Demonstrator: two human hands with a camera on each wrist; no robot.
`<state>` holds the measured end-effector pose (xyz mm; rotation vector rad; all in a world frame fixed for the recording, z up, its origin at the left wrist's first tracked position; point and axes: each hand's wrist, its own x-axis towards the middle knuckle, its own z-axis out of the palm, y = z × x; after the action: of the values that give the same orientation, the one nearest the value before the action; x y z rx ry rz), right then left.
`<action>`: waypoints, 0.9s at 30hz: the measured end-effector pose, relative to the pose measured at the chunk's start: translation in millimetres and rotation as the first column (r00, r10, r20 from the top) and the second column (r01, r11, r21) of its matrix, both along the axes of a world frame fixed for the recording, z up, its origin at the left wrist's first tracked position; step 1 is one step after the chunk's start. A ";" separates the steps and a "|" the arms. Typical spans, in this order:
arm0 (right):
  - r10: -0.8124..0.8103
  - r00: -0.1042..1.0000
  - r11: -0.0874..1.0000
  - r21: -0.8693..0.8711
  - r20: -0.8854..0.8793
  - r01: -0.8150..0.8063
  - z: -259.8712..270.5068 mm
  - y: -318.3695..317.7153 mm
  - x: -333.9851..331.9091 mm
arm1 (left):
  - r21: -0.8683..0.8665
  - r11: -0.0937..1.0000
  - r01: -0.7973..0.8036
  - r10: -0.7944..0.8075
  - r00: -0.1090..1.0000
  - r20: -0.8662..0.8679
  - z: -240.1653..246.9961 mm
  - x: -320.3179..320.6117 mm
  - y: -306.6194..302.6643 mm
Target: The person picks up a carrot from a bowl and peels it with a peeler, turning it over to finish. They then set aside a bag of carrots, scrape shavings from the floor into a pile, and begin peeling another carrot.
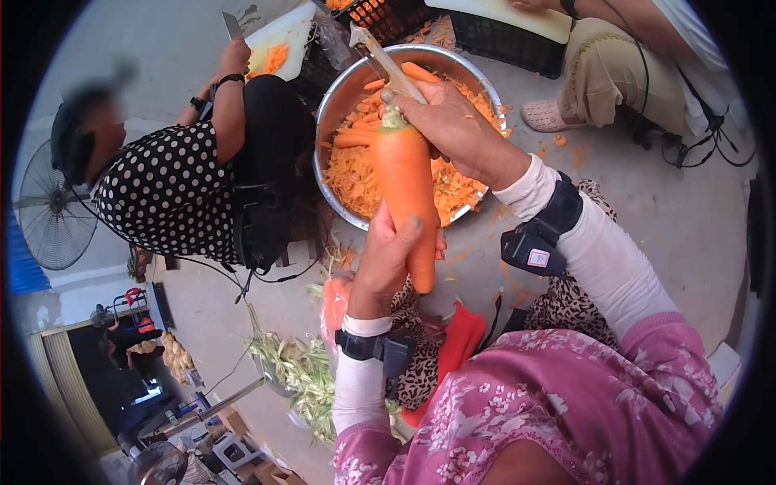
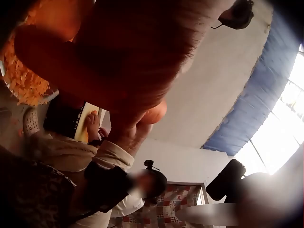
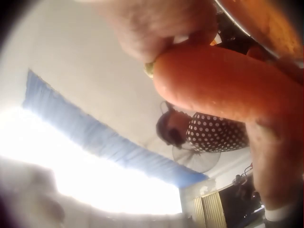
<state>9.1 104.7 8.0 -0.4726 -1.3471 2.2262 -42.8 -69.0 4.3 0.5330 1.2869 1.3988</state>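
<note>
A large orange carrot (image 1: pixel 402 186) with a green stem end slants over the basin in the head view, stem end up. My left hand (image 1: pixel 382 257) grips its lower part, the thumb laid across the front. My right hand (image 1: pixel 465 133) holds a pale-handled peeler (image 1: pixel 396 79) close by the stem end, the peeler's head pointing away from me. Some right fingers are hidden behind the carrot. In the right wrist view the carrot (image 3: pixel 209 80) spans the gap between both hands. Below lies a metal basin (image 1: pixel 322 109) with carrots and orange peelings (image 1: pixel 352 182).
At left sits a person in a dotted top (image 1: pixel 174 190), holding a knife (image 1: pixel 232 25) near a cutting board (image 1: pixel 283 36). Another person's knee (image 1: pixel 614 73) and shoe (image 1: pixel 543 115) are at upper right, beside a black crate (image 1: pixel 505 44). Corn husks (image 1: pixel 311 388) lie on the floor.
</note>
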 end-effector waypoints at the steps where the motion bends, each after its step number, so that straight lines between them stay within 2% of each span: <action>1: -0.004 1.000 0.998 0.070 0.011 0.003 1.3 2.8 0.5 | 0.051 0.998 -0.028 0.020 0.988 0.154 -2.9 -4.0 3.9; 3: 0.015 0.997 0.995 0.095 0.071 -0.022 1.8 7.8 0.3 | 0.052 0.998 -0.034 0.026 0.988 0.150 -13.5 -9.9 12.9; 5: 0.032 0.998 0.983 0.177 0.048 -0.040 4.9 8.0 -0.3 | 0.205 0.974 -0.101 -0.009 0.880 0.475 -24.3 -15.8 20.3; 10: 0.052 0.994 0.982 0.174 0.093 -0.068 -3.0 10.2 -11.1 | 0.206 0.967 -0.148 0.029 0.872 0.489 -30.4 -23.1 18.2; 12: 0.082 0.987 0.983 0.154 0.137 -0.103 1.0 10.6 -9.9 | 0.107 0.979 -0.172 0.118 0.916 0.384 -28.3 -23.4 12.9; 13: 0.112 0.982 0.978 0.156 0.152 -0.136 -1.2 11.1 -4.9 | 0.124 0.977 -0.174 0.116 0.917 0.382 -29.8 -20.6 11.8; 15: 0.143 0.974 0.972 0.162 0.176 -0.172 -1.9 14.6 -3.5 | 0.079 0.985 -0.155 0.138 0.973 0.186 -28.0 -23.2 9.4; 17: 0.189 0.967 0.960 0.176 0.173 -0.219 -4.8 16.7 -1.7 | 0.105 0.985 -0.134 0.115 0.979 0.170 -32.4 -26.7 6.9; 19: 0.170 0.973 0.961 0.190 0.157 -0.199 -7.1 17.3 -2.4 | 0.131 0.985 -0.113 0.092 0.984 0.155 -32.0 -28.3 6.4; 21: 0.153 0.979 0.959 0.217 0.137 -0.181 -7.8 19.9 -0.9 | 0.051 0.994 -0.098 0.095 0.994 0.052 -27.8 -25.8 8.8; 22: 0.177 0.978 0.960 0.198 0.114 -0.197 -7.2 19.7 -0.5 | 0.067 0.993 -0.099 0.095 0.994 0.055 -27.7 -24.6 10.2; 24: 0.211 0.972 0.956 0.185 0.098 -0.227 -2.9 19.0 0.0 | 0.039 0.990 -0.139 0.144 0.973 -0.182 -28.1 -22.7 13.2; 25: 0.215 0.971 0.952 0.198 0.105 -0.232 -2.8 18.7 -0.8 | 0.053 0.988 -0.144 0.151 0.973 -0.176 -27.4 -21.1 15.6; 27: 0.193 0.976 0.954 0.214 0.097 -0.210 -5.7 19.1 -4.2 | 0.053 0.972 -0.229 0.232 0.896 -0.379 -25.5 -18.4 20.7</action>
<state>4.9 123.8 2.3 -0.3530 -1.7306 2.1968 -61.2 -48.3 -21.2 0.7019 1.7062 1.5435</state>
